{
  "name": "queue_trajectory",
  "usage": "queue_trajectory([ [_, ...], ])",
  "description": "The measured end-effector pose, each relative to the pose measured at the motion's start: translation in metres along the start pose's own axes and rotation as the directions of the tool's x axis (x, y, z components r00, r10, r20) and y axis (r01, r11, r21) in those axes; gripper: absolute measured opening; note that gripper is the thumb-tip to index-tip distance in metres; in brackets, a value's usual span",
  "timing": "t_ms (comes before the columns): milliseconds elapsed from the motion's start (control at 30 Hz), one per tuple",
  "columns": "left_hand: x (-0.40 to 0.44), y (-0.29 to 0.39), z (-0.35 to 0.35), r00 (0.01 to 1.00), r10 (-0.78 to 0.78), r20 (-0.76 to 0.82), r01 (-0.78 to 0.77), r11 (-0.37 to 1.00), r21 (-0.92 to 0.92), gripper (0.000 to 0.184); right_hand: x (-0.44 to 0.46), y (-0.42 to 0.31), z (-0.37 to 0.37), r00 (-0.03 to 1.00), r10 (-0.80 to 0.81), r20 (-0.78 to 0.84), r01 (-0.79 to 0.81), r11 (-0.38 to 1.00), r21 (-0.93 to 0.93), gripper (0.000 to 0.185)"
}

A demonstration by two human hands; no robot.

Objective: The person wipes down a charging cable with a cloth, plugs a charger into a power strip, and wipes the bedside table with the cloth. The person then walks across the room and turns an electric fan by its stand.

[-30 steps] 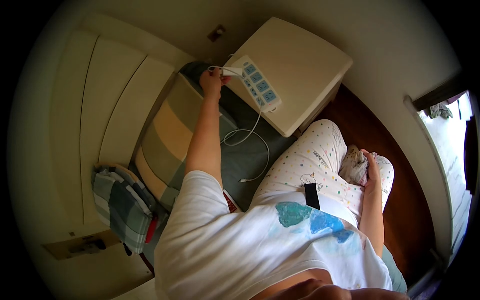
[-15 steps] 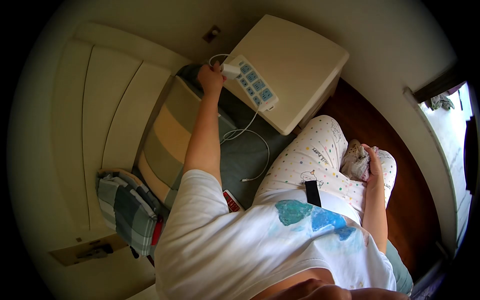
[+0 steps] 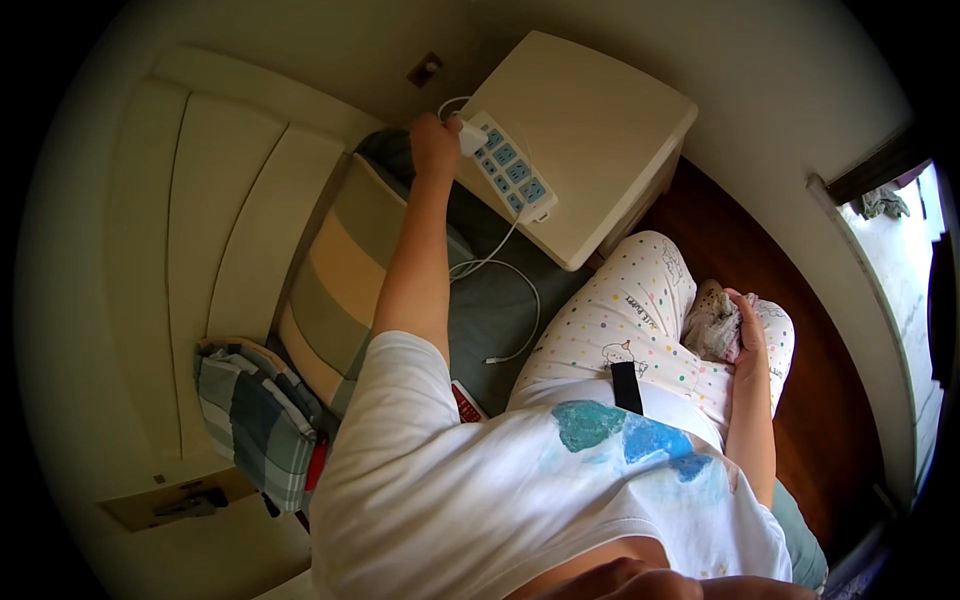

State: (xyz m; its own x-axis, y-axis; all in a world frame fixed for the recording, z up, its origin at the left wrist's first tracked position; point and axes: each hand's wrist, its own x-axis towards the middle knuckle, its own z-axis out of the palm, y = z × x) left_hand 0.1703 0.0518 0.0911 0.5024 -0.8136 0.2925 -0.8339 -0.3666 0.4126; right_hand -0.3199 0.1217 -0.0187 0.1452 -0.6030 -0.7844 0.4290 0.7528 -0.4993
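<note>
Now left fingers [image 3: 449,130], clamped on white charger [image 3: 471,139], sit closer to power strip [image 3: 546,209], just right of them; contact unclear. Right fingers [image 3: 743,306] curl around crumpled cloth [image 3: 712,332].

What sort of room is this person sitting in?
Most likely a bedroom: there's a pale panelled headboard, a striped pillow leaning near it, and a small bedside cabinet in the corner.

2 hands [image 3: 435,145] [image 3: 748,328], 1 wht adptr [image 3: 471,138], 1 pwr strip [image 3: 510,168], 1 nightstand [image 3: 600,120], 1 tee [image 3: 430,490]
</note>
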Motion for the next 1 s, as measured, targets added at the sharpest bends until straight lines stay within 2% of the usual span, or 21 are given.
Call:
queue_trajectory([
  [100, 0.006, -0.004, 0.003, 1.0, 0.02, 0.0, -0.02, 0.994, 0.103, 0.027, -0.003, -0.001, 0.002, 1.0, -0.005, 0.012, 0.005, 1.0, 0.004, 0.018],
  [167, 0.012, -0.021, 0.011, 0.997, -0.067, 0.043, 0.068, 0.997, -0.037, 0.028, -0.004, -0.001, 0.003, 1.0, -0.008, -0.002, 0.008, 1.0, -0.004, 0.018],
  [200, 0.01, -0.019, 0.008, 0.997, -0.066, 0.043, 0.067, 0.997, -0.037, 0.028, -0.003, -0.001, 0.002, 1.0, -0.008, -0.003, 0.008, 1.0, -0.003, 0.018],
  [267, 0.003, -0.016, 0.001, 0.99, -0.119, 0.075, 0.132, 0.97, -0.202, 0.028, -0.001, -0.001, 0.0, 1.0, -0.013, 0.011, 0.013, 1.0, -0.006, 0.019],
  [400, -0.008, -0.009, -0.013, 0.988, -0.1, 0.117, 0.127, 0.959, -0.253, 0.029, -0.001, -0.001, 0.001, 1.0, 0.001, 0.0, -0.001, 1.0, 0.008, 0.019],
  [467, -0.009, -0.012, -0.016, 0.98, -0.074, 0.183, 0.135, 0.928, -0.346, 0.029, -0.001, -0.001, 0.001, 1.0, -0.01, 0.001, 0.01, 1.0, 0.0, 0.019],
  [500, -0.009, -0.016, -0.016, 0.98, -0.076, 0.184, 0.137, 0.928, -0.346, 0.029, -0.001, -0.001, 0.002, 1.0, -0.008, 0.0, 0.008, 1.0, 0.0, 0.019],
  [567, -0.008, -0.027, -0.014, 0.972, 0.015, 0.234, 0.054, 0.956, -0.288, 0.028, -0.002, -0.002, 0.002, 1.0, -0.006, 0.001, 0.006, 1.0, -0.006, 0.02],
  [667, -0.006, -0.045, -0.006, 0.979, 0.071, 0.192, -0.024, 0.971, -0.238, 0.031, -0.001, -0.002, 0.002, 1.0, -0.011, 0.001, 0.011, 1.0, -0.015, 0.02],
  [800, -0.005, -0.044, -0.009, 0.978, 0.064, 0.201, -0.025, 0.982, -0.188, 0.032, 0.004, 0.0, -0.001, 1.0, -0.002, 0.015, 0.002, 1.0, 0.011, 0.021],
  [900, -0.003, -0.052, -0.008, 0.976, 0.081, 0.202, -0.028, 0.967, -0.252, 0.032, 0.006, 0.001, -0.004, 1.0, 0.003, 0.0, -0.003, 1.0, 0.007, 0.021],
  [967, 0.002, -0.057, -0.008, 0.968, 0.148, 0.202, -0.114, 0.979, -0.17, 0.033, 0.008, 0.002, -0.005, 1.0, -0.007, 0.003, 0.007, 1.0, 0.002, 0.022],
  [1000, 0.003, -0.055, -0.008, 0.968, 0.143, 0.204, -0.109, 0.98, -0.168, 0.033, 0.008, 0.002, -0.004, 1.0, -0.003, 0.003, 0.003, 1.0, -0.001, 0.022],
])
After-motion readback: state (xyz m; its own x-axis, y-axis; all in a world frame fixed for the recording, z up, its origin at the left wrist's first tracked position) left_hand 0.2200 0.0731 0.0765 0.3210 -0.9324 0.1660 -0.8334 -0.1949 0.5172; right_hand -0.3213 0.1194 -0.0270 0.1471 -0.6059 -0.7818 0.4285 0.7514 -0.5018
